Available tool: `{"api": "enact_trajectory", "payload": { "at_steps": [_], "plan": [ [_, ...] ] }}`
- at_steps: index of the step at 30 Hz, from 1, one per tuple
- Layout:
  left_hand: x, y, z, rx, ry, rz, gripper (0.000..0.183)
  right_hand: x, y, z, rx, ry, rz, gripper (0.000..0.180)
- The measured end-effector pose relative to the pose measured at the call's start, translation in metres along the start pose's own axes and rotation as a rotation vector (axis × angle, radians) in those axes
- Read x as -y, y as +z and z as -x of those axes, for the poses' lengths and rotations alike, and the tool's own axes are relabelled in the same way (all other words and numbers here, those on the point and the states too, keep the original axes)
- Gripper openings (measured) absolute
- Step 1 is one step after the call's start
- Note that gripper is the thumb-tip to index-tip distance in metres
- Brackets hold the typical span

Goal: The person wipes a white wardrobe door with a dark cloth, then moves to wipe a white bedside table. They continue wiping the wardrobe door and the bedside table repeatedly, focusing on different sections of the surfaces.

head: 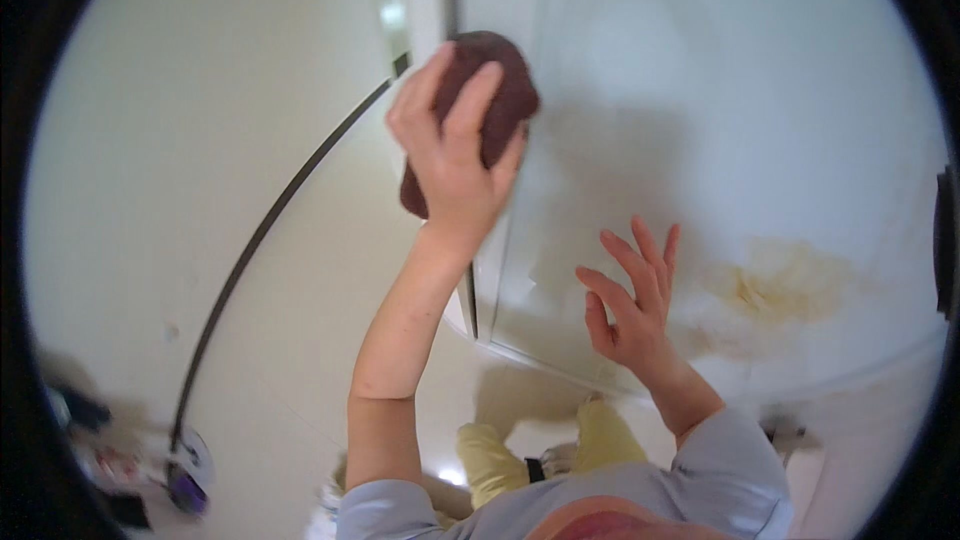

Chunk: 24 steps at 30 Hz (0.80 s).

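Note:
My left hand (454, 142) presses a dark maroon cloth (510, 82) against the left edge of a pale, glossy panel (622, 30), its fingers spread over the cloth. Lower and to the right, my right hand (634, 300) holds nothing; its fingers are apart and slightly bent. Whether it touches the panel I cannot tell. A yellowish stain or smear (780, 281) shows on the panel to the right of my right hand. A dark shadow falls on the panel between my hands.
A dark curved strip (255, 240) runs along the pale surface at left. Several small items, one of them purple (187, 491), lie at the lower left. A black fitting (945, 240) is at the far right edge. My legs in yellow trousers (491, 461) show below.

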<state>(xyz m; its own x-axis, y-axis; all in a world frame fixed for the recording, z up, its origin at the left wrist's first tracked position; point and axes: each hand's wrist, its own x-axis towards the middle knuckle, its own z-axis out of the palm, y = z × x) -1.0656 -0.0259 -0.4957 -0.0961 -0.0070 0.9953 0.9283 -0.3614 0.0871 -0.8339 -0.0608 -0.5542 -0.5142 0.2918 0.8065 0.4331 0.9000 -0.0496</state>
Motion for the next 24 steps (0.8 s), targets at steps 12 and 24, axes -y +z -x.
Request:
{"api": "enact_trajectory", "payload": {
  "at_steps": [12, 24],
  "plan": [
    [-0.203, 0.097, -0.005, 0.074, 0.16, 0.079, 0.033, -0.06, -0.141, 0.054, -0.221, 0.28, 0.03, 0.025],
    [-0.482, 0.162, 0.111, 0.878, 0.015, 1.035, 0.05, -0.12, -0.272, 0.265, -0.627, 1.15, -0.586, 0.04]
  ]
}}
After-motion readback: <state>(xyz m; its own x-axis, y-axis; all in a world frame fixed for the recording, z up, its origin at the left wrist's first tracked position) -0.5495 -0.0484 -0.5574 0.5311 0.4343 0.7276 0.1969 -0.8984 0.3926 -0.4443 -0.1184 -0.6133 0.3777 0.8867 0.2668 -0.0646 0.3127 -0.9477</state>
